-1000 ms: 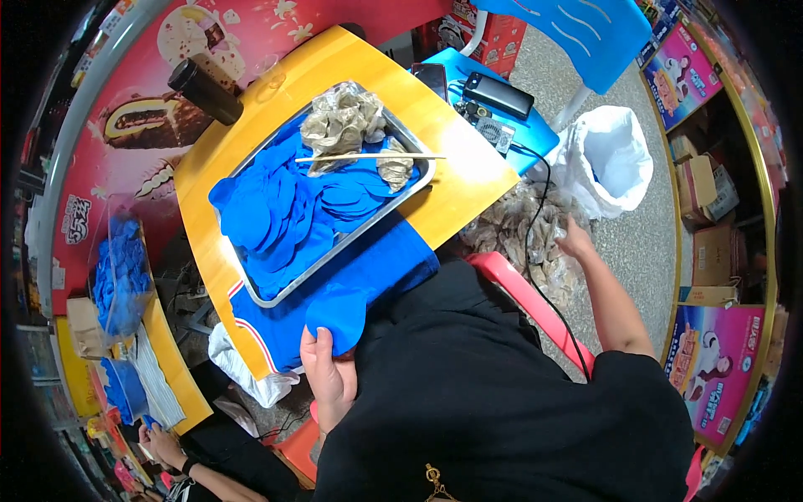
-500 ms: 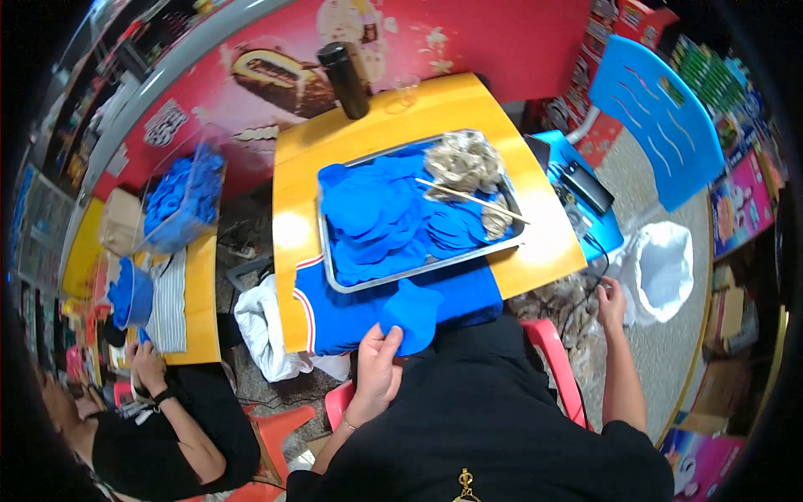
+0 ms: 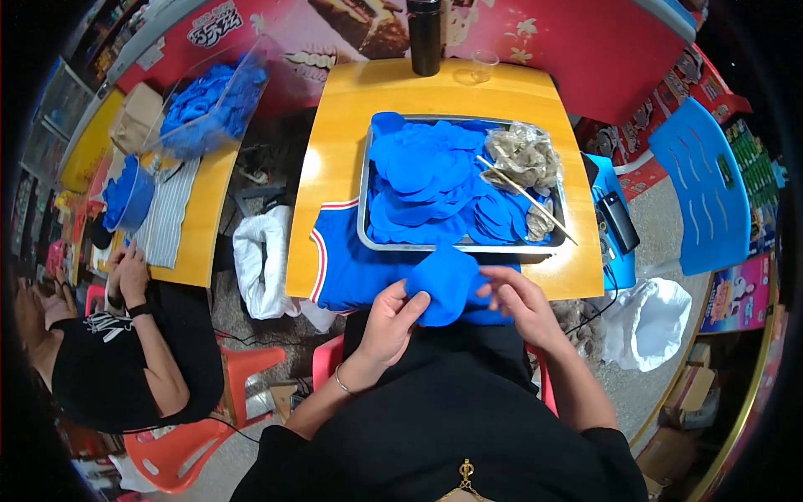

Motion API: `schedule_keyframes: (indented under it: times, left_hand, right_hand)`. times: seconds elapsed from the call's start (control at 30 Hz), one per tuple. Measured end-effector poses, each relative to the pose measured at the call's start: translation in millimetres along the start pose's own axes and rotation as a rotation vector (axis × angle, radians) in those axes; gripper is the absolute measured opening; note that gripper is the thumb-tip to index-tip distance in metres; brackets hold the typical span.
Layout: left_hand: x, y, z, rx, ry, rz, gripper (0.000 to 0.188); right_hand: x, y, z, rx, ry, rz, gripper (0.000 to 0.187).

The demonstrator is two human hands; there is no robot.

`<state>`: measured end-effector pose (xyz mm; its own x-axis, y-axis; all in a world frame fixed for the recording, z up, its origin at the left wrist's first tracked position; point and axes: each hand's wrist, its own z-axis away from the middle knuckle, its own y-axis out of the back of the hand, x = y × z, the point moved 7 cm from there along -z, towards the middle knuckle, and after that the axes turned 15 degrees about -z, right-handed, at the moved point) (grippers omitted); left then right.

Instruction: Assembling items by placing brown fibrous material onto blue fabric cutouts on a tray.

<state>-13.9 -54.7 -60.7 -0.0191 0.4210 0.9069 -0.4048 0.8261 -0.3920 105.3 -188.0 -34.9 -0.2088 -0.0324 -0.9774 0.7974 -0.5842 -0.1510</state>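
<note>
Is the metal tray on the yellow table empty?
No, the metal tray is piled with round blue fabric pieces, plus a clear bag of pale stuffing and a thin stick at its right end.

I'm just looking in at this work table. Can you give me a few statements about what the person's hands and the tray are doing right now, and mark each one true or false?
1. Both hands hold one blue fabric piece at the table's near edge. True: the left hand and right hand both grip it.
2. The metal tray is filled with red fabric pieces. False: the pieces piled in it are blue.
3. A thin wooden stick lies in the right part of the tray. True.
4. The dark bottle stands inside the tray. False: it stands on the yellow table, at the far edge, beyond the tray.
5. A blue chair stands to the person's right. True.
</note>
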Motion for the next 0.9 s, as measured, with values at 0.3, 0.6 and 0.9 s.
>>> schedule_keyframes:
  times: [0.3,0.6,0.9]
  left_hand:
    - [11,10,-18,0.005,0.0,-0.218,0.022]
    - [41,11,-41,-0.077,-0.17,-0.407,0.01]
    - [22,8,-44,-0.157,-0.151,-0.605,0.02]
  right_hand:
    - [-4,-26,-49,-0.018,-0.143,-0.513,0.019]
    - [-29,-18,-69,-0.045,0.029,-0.198,0.009]
    - [-39,-13,-73,0.03,0.166,0.099,0.018]
